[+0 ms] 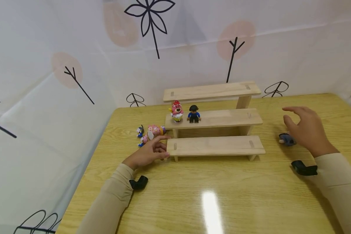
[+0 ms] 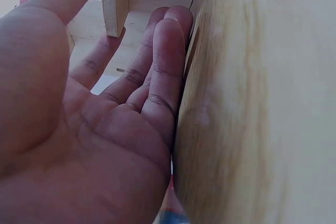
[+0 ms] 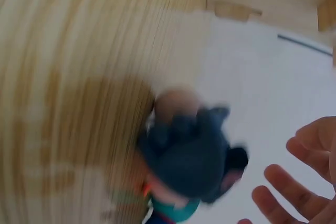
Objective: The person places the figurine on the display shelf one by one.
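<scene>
A three-tier wooden stand point(image 1: 216, 146) stands on the table. My left hand point(image 1: 150, 152) is at the left end of its lowest step, thumb at the front and index finger at the back edge, gripping the board end point(image 2: 114, 6). The other left fingers lie on the tabletop. My right hand point(image 1: 308, 128) hovers with spread, bent fingers and holds nothing. Beside it a figurine with a blue-grey eared hood point(image 3: 186, 156) lies on the table, blurred in the right wrist view. On the middle step stand a pink bear figurine point(image 1: 177, 112) and a black-and-blue toy figure point(image 1: 194, 114).
Left of the stand, behind my left hand, lie several small figurines: a pink one point(image 1: 155, 130), a blue-and-white one point(image 1: 140, 131) and others close by. A patterned white cloth point(image 1: 193, 65) hangs behind and to the left of the wooden table point(image 1: 175, 201).
</scene>
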### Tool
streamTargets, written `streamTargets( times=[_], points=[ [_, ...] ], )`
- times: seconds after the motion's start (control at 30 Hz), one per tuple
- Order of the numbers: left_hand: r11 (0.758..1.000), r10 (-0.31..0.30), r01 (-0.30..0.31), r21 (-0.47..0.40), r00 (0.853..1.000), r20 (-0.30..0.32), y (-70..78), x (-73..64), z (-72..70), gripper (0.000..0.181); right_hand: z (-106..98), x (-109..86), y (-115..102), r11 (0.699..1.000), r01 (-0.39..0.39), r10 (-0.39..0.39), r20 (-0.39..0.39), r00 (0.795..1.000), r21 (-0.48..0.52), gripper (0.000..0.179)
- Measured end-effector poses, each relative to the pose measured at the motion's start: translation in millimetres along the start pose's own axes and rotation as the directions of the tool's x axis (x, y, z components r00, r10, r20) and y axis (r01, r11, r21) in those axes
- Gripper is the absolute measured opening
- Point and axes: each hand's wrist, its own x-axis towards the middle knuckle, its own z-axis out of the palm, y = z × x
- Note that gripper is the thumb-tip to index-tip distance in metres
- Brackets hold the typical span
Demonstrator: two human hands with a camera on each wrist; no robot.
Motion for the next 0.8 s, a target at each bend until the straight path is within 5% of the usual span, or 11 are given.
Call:
streamTargets(
  times=[0.37, 0.63, 0.8],
  points=[
    [1.000, 0.002, -0.002, 0.011, 1.000, -0.003, -0.3, 0.2, 1.5, 0.066, -17.4, 1.5, 38.0, 0.991, -0.125, 0.130, 0.206, 0.970, -0.037, 0.050],
    [1.000, 0.006, -0.006, 0.002, 1.000, 0.000, 0.3, 0.6, 2.3, 0.066, -22.8, -0.4, 54.0, 0.987, -0.122, 0.152, 0.355, 0.923, -0.106, 0.047],
    [1.000, 0.002, -0.002, 0.001, 1.000, -0.003, -0.6, -0.3, 2.0, 0.066, -20.5, 0.3, 57.4, 0.987, -0.096, 0.139, 0.383, 0.913, -0.130, 0.044]
  ],
)
